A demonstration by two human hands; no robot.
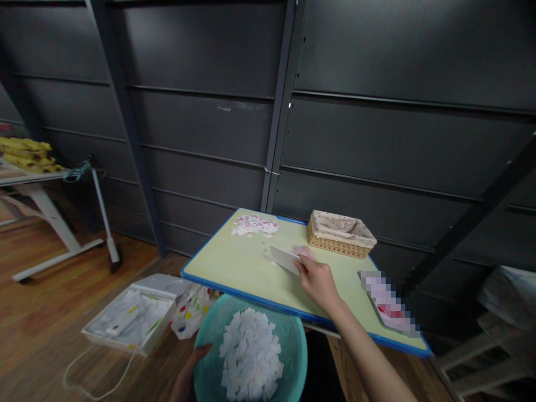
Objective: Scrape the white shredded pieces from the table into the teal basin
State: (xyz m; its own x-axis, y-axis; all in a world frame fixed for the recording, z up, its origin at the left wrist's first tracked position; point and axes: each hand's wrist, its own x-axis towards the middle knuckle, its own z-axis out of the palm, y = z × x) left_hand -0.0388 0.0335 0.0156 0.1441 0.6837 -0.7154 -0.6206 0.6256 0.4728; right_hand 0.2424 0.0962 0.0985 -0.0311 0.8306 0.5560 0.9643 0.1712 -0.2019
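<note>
Head view: the right hand [317, 279] is pinching a white card [283, 259] over the bench [228, 265], the card jutting out to its left. The left hand [193, 364] is gripping a teal plastic basket [293, 346] by its rim, and this is holding a heap of white paper scraps [250, 354], while a cloth-lined wicker basket [341, 244] is sitting on the bench beyond the right hand.

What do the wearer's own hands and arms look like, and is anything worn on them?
The right hand is ungloved, with a slim bare forearm; no sleeve, watch or bracelet shows. The left hand shows no glove, but its forearm is mostly out of frame.
</note>
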